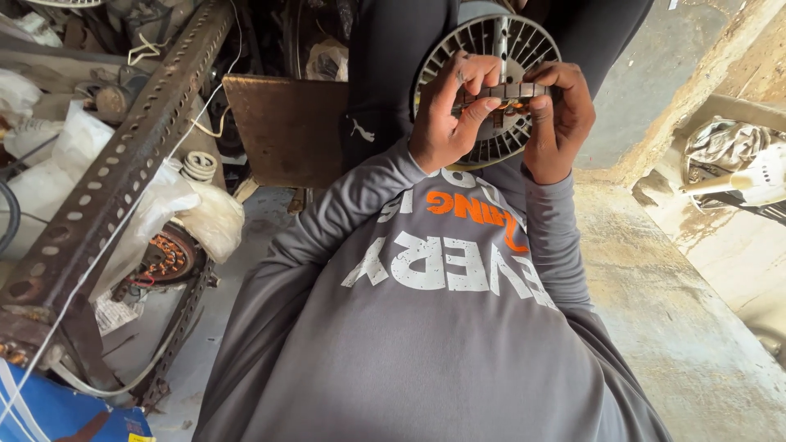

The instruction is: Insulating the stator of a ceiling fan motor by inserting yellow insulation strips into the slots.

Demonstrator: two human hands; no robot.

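Both my hands are raised in front of my grey long-sleeved shirt (426,327). Between them I hold a small dark laminated metal core with orange copper windings (506,92). My left hand (446,119) pinches its left end with the fingers curled over the top. At the core's right end, my right hand (563,123) grips with thumb and fingers. Right behind the core, on my dark trousers, sits a round white ribbed motor housing (491,41), partly hidden by my hands.
A rusty perforated angle bar (123,164) runs diagonally at left, above a copper-wound stator (168,255) and white plastic bags (209,217). A brown board (286,123) stands ahead. A blue box (57,413) is bottom left. Concrete ledge (671,311) and a white fan part (757,180) are at right.
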